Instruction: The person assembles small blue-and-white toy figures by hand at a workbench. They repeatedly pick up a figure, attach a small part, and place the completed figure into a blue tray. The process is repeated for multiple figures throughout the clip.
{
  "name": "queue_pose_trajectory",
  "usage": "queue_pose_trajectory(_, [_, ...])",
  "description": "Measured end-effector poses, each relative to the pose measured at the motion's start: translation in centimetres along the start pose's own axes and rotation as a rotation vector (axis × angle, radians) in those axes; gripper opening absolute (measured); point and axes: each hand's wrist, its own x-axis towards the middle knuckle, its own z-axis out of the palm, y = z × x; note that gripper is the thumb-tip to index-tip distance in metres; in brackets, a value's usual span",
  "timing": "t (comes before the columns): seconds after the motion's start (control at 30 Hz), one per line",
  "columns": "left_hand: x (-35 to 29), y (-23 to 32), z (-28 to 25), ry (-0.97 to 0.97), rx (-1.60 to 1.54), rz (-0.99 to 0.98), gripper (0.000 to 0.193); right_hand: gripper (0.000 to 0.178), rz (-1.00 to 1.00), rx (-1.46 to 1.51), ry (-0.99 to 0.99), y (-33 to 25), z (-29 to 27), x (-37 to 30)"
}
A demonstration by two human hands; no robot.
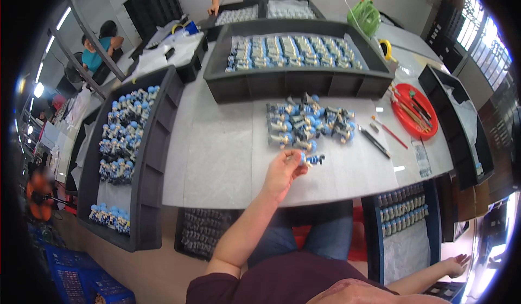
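My left hand (282, 171) reaches over the grey table (217, 157) and pinches a small figurine with a blue cap (310, 159), which lies on the tabletop near the front edge. Just beyond it is a loose pile of several similar blue-capped figurines (309, 122). My right hand (458, 263) hangs low at my right side, palm up with fingers apart, holding nothing, beside a blue crate of dark figurines (404, 214).
A dark tray of figurines (296, 52) stands at the back of the table. A long dark tray (130, 141) with more figurines sits at left. A red dish with brushes (415, 111) and a dark knife-like tool (374, 141) lie at right. Other people work at the far side.
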Motion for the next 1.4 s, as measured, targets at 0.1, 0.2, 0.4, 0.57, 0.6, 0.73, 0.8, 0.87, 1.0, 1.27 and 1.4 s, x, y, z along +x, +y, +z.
queue_pose_trajectory(0.1, [-0.3, -0.3, -0.5, -0.008, 0.002, -0.008, 0.024, 0.033, 0.009, -0.037, 0.077, -1.0, 0.4, -0.7])
queue_pose_trajectory(0.2, [-0.7, -1.0, -0.8, 0.022, -0.003, -0.038, 0.024, 0.03, 0.003, -0.118, 0.153, -1.8, 1.5, -2.7])
queue_pose_trajectory(0.4, [-1.4, -0.6, 0.1, 0.032, 0.011, -0.042, 0.027, 0.03, 0.01, -0.103, 0.16, -1.6, 1.0, -2.2])
queue_pose_trajectory(0.57, [-0.5, -0.5, -0.1, -0.015, -0.012, -0.014, 0.024, 0.033, 0.019, 0.006, 0.181, 0.4, -0.1, -0.6])
queue_pose_trajectory(0.6, [-0.3, -0.2, -0.1, -0.035, -0.007, 0.007, 0.024, 0.035, 0.001, 0.003, 0.14, 0.1, -0.6, 0.1])
queue_pose_trajectory(0.73, [-1.9, -1.5, -0.2, 0.018, -0.01, -0.041, 0.027, 0.036, 0.056, 0.061, 0.075, 0.8, -2.8, 2.3])
queue_pose_trajectory(0.8, [-2.0, -1.7, -0.3, -0.052, -0.036, -0.032, 0.028, 0.036, 0.081, 0.043, 0.075, 1.1, -2.0, 0.4])
queue_pose_trajectory(0.87, [-2.1, -1.5, 0.1, -0.083, -0.017, -0.038, 0.033, 0.031, 0.131, 0.009, 0.081, 1.3, -0.6, -2.4])
queue_pose_trajectory(1.0, [-2.4, -1.6, 0.4, -0.126, 0.017, -0.041, 0.029, 0.022, 0.359, -0.059, -0.14, 4.9, -0.8, -5.3])
queue_pose_trajectory(1.27, [-3.3, -3.6, 3.1, -0.285, 0.154, -0.153, 0.034, 0.031, 0.612, -0.315, -1.142, -1.2, 8.1, -37.6])
queue_pose_trajectory(1.4, [-3.7, -4.1, 3.5, -0.208, 0.177, -0.122, 0.032, 0.045, 0.222, -0.353, -1.651, -4.6, 8.9, -44.3])
